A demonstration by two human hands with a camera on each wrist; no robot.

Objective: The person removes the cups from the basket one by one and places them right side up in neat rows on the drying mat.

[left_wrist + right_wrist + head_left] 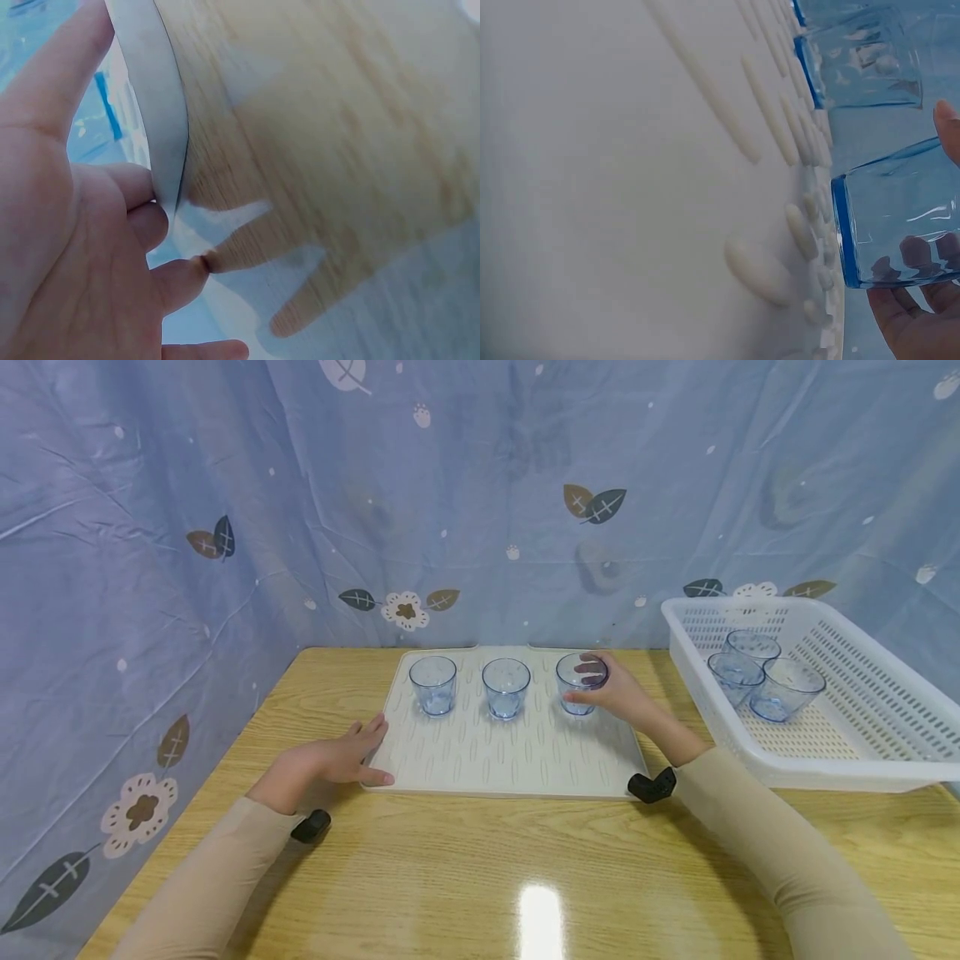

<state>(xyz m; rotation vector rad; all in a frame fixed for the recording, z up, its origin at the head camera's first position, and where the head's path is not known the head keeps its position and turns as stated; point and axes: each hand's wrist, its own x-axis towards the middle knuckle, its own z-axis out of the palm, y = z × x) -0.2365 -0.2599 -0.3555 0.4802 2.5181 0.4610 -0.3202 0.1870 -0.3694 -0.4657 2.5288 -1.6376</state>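
A clear blue drinking glass [567, 685] stands upright at the right of a white ribbed mat [480, 772]. My right hand [618, 693] grips it from the right, thumb in front and fingers round the far side. In the right wrist view the glass's [892, 217] thick base is at the mat's ribbed surface. Two matching glasses, a middle one [506, 687] and a left one [433, 687], stand in line with it. At the mat's left edge [161, 97], my left hand [341, 758] rests with fingers spread, touching the rim.
A white perforated plastic basket [847, 768] stands to the right, with three more blue glasses [783, 689] in its left part. The wooden table [450, 868] extends in front of the mat. A blue patterned curtain [480, 527] hangs behind and along the left.
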